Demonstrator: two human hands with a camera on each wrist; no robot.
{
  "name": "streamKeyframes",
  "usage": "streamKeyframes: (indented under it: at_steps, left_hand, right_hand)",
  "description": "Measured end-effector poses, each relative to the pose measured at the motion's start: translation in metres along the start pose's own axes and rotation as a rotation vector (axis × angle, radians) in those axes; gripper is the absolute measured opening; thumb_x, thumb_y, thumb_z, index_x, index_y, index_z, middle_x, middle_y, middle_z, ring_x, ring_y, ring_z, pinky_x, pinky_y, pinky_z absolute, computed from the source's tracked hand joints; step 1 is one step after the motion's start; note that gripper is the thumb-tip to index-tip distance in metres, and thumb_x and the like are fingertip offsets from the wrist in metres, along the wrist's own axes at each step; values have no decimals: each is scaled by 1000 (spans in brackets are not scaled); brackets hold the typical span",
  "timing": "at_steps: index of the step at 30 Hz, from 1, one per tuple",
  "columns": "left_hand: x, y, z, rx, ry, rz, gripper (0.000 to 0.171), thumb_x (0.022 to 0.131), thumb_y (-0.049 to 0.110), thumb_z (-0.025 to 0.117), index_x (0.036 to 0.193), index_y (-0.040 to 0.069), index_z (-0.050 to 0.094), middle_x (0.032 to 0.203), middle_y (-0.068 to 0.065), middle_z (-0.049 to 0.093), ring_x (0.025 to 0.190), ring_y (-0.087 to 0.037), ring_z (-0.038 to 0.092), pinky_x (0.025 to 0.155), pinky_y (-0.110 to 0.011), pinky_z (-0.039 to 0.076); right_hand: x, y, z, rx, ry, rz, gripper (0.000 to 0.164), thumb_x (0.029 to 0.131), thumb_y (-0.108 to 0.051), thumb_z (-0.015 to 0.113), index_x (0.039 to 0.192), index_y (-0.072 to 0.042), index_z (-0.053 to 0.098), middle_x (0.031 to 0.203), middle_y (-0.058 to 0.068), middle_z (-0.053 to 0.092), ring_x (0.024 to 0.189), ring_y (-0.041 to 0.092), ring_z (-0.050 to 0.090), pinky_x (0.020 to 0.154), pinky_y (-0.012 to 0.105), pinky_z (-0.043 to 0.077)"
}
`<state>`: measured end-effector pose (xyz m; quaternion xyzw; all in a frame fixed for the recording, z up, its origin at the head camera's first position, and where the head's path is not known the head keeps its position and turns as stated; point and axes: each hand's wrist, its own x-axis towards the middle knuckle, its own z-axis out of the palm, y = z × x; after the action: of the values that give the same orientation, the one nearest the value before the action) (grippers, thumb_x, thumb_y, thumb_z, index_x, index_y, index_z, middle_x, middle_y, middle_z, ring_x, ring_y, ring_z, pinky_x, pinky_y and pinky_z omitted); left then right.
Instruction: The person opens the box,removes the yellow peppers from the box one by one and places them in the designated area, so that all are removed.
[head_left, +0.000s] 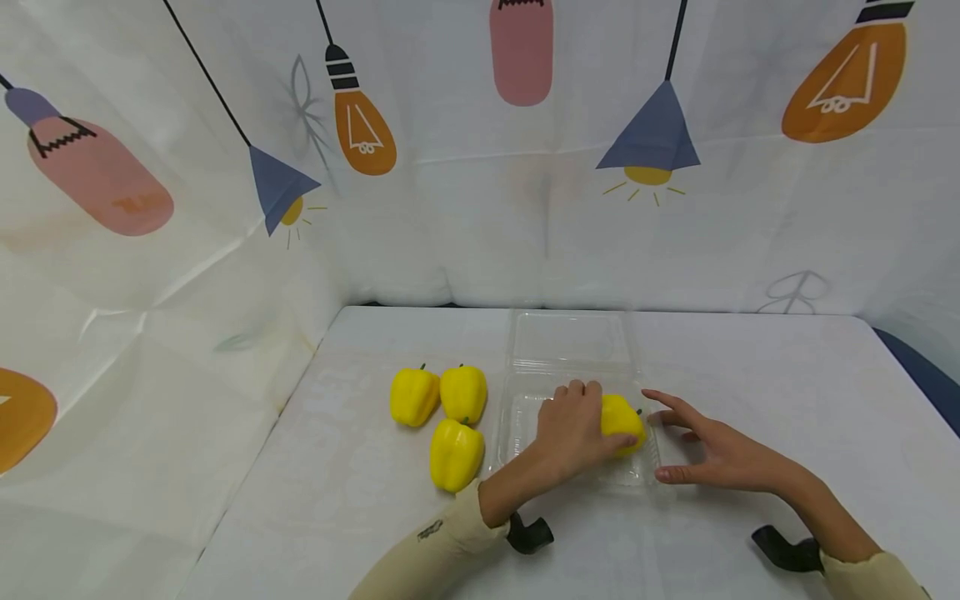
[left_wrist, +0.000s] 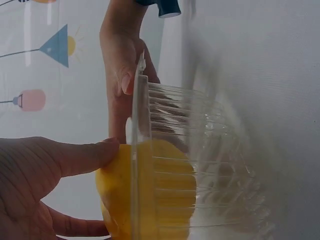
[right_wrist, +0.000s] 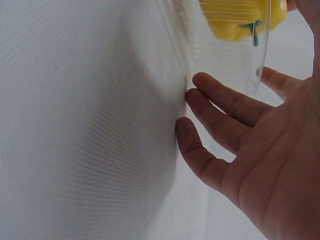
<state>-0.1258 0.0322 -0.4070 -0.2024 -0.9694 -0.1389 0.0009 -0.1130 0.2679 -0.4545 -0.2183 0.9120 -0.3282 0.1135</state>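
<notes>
My left hand [head_left: 572, 427] grips a yellow bell pepper [head_left: 621, 423] inside the right part of a clear plastic clamshell container [head_left: 517, 429]. The container's lid [head_left: 570, 340] is folded back, away from me. In the left wrist view, thumb and fingers pinch the pepper [left_wrist: 170, 192] behind the ribbed clear wall [left_wrist: 175, 115]. Just right of the container, my right hand [head_left: 716, 454] has its fingers spread and holds nothing. The right wrist view shows that hand's fingertips [right_wrist: 185, 129] low by the tabletop and one finger at the container's rim. The pepper's green stem [right_wrist: 255, 31] points toward the right hand.
Three more yellow bell peppers [head_left: 456, 456] sit left of the container on the white tabletop [head_left: 337, 500]. A white curtain [head_left: 465, 225] printed with lamps hangs behind the table and along its left side. Black curved pieces [head_left: 528, 535] are at both wrists.
</notes>
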Motion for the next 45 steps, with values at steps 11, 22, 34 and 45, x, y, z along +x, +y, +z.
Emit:
streamKeyframes:
  at_steps: [11, 22, 34, 45]
  left_hand:
    - [-9, -7, -8, -63, 88, 23, 64, 72, 69, 64, 105, 16, 53, 86, 6, 48, 75, -8, 42, 63, -21, 38]
    - [-14, -17, -16, -131, 152, -3, 65, 73, 70, 62, 108, 16, 56, 94, 4, 54, 77, -8, 46, 64, -20, 40]
    - [-24, -29, -31, -171, 152, -42, 68, 74, 73, 58, 110, 16, 54, 98, 3, 55, 79, -10, 49, 68, -22, 44]
    - [-31, -38, -40, -177, 209, -42, 66, 74, 71, 60, 109, 15, 54, 100, 2, 56, 82, -11, 50, 71, -23, 45]
  right_hand:
    - [-1, -1, 0, -7, 1, -2, 97, 75, -48, 75, 150, -29, 15, 134, 11, 50, 116, 29, 53, 87, 47, 49]
    - [0, -3, 0, -16, -6, 16, 98, 75, -50, 74, 150, -29, 14, 134, 10, 50, 116, 28, 53, 87, 47, 48]
    - [-1, -3, 0, -24, -2, 10, 99, 74, -50, 74, 150, -29, 14, 134, 9, 50, 116, 28, 53, 88, 47, 48]
    - [0, -3, 0, -27, -6, 17, 99, 75, -51, 74, 150, -29, 14, 134, 10, 50, 116, 29, 52, 88, 49, 47]
